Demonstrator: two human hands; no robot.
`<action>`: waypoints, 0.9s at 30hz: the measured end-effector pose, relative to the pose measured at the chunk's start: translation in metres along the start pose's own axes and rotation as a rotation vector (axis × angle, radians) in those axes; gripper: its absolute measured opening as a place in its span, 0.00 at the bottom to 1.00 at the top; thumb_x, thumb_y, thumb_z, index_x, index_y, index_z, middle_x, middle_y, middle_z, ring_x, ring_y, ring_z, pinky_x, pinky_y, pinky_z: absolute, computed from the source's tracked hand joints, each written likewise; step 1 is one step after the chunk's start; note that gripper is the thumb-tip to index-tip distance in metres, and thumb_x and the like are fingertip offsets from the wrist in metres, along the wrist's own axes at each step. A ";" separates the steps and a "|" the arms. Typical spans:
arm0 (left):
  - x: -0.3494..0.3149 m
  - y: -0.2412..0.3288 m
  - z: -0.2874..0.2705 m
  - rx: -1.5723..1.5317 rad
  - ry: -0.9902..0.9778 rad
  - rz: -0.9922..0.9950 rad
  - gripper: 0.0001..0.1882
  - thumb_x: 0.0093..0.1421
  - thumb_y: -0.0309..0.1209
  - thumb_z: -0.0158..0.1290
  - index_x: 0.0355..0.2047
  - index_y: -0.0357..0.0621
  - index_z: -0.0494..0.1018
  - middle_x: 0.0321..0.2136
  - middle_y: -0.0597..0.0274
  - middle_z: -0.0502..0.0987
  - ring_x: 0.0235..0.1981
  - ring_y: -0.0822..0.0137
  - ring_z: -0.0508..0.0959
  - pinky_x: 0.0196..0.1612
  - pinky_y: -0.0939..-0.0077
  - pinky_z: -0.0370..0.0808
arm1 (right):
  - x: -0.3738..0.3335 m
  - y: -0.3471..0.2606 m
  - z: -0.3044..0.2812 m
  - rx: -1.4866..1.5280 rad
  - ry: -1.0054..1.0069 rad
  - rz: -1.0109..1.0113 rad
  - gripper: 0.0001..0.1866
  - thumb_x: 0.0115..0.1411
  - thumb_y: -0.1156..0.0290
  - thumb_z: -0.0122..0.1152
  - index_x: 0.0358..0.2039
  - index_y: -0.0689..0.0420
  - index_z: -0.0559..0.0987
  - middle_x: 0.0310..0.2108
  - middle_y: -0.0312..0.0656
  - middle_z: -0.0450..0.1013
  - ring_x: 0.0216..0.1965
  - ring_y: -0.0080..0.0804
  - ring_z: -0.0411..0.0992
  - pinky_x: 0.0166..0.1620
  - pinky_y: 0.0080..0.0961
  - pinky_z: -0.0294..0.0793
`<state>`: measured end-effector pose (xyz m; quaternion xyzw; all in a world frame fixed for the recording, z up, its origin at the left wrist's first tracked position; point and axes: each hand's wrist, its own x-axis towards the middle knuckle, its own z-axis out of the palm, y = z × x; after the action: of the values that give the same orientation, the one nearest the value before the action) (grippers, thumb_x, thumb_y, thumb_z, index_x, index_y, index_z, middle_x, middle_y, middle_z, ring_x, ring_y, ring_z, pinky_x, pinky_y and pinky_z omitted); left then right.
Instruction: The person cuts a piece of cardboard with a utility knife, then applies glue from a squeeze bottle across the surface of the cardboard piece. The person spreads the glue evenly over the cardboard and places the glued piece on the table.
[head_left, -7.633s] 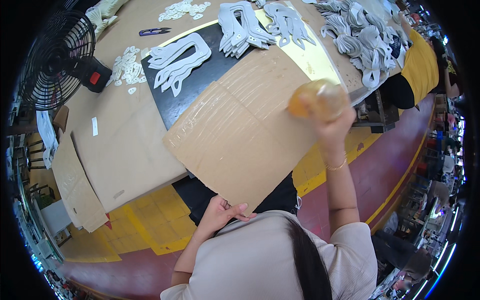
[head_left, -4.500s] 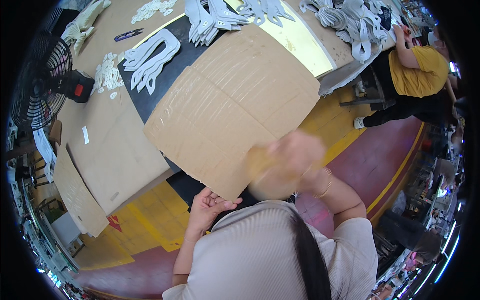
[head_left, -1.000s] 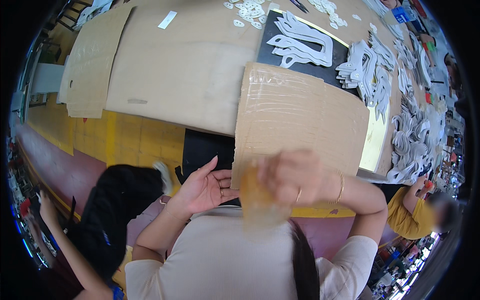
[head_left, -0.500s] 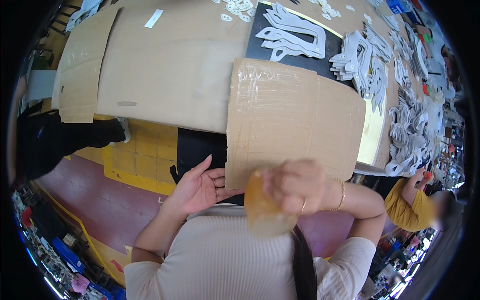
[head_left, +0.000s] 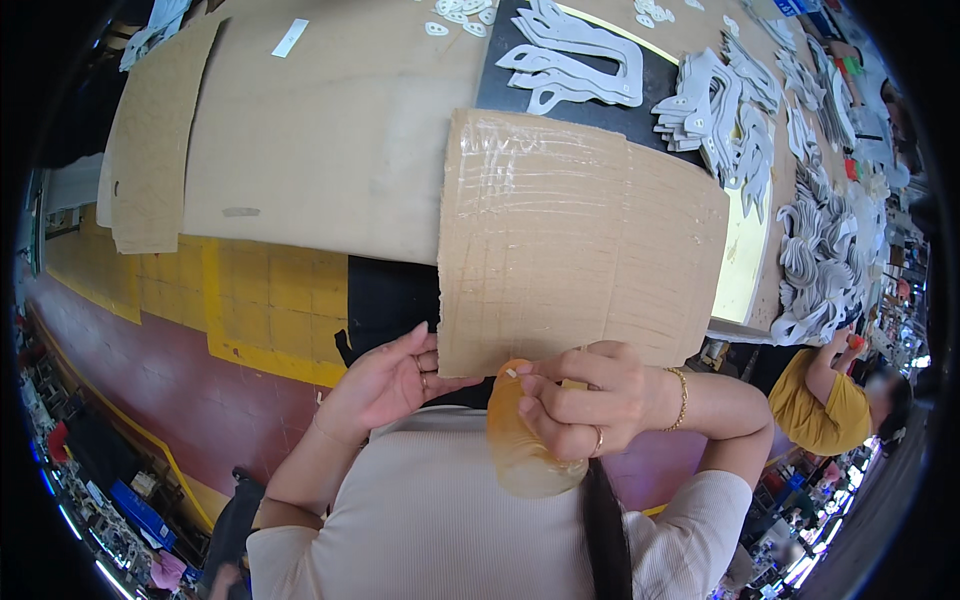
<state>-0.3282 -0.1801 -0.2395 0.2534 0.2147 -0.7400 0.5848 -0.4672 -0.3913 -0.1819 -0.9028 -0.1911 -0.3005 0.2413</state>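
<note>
A creased brown cardboard sheet (head_left: 580,240) lies over the table's near edge and juts toward my body. Beside its near left corner is my left hand (head_left: 392,376), palm up and thumb apart, with fingertips reaching to or just beneath the edge. My right hand (head_left: 597,402), wearing a ring and a gold bracelet, has its fingers closed round a translucent amber container (head_left: 535,468), bottle-like and yellowish, held at the cardboard's near edge in front of my chest. A tiny pale bit shows near its top by my fingertips; I cannot make out what it is.
Stacks of grey-white cut pieces (head_left: 580,65) rest on a black board (head_left: 500,90), with more piles (head_left: 820,260) along the right. Another cardboard sheet (head_left: 155,150) hangs over the table's left end. A person in a yellow top (head_left: 825,405) is at the right.
The amber container and my right hand, blurred before, are now sharp and slightly lower. The view has shifted a little. The dark-clothed leg at the left has left its place by the table.
</note>
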 end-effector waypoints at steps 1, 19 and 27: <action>0.001 -0.002 -0.007 0.014 -0.046 0.019 0.23 0.70 0.37 0.37 0.55 0.28 0.63 0.51 0.42 0.72 0.54 0.48 0.72 0.61 0.56 0.65 | 0.000 0.004 -0.001 -0.012 0.020 0.000 0.13 0.44 0.76 0.64 0.22 0.49 0.67 0.23 0.30 0.68 0.23 0.20 0.69 0.18 0.14 0.64; 0.003 -0.006 -0.008 0.100 0.005 0.126 0.19 0.69 0.30 0.41 0.53 0.25 0.63 0.50 0.44 0.73 0.51 0.52 0.75 0.58 0.57 0.70 | -0.002 0.028 -0.010 0.030 0.051 0.063 0.16 0.48 0.80 0.64 0.20 0.51 0.65 0.21 0.32 0.66 0.19 0.22 0.67 0.17 0.17 0.62; 0.001 -0.004 -0.002 0.168 0.040 0.140 0.20 0.69 0.30 0.40 0.55 0.26 0.60 0.52 0.43 0.71 0.53 0.52 0.73 0.59 0.51 0.69 | 0.032 0.092 -0.035 -0.039 0.067 0.322 0.13 0.43 0.69 0.71 0.28 0.56 0.76 0.22 0.37 0.67 0.21 0.32 0.68 0.22 0.27 0.65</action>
<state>-0.3321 -0.1781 -0.2416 0.3307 0.1451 -0.7076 0.6074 -0.4142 -0.4792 -0.1663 -0.9156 -0.0300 -0.2916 0.2752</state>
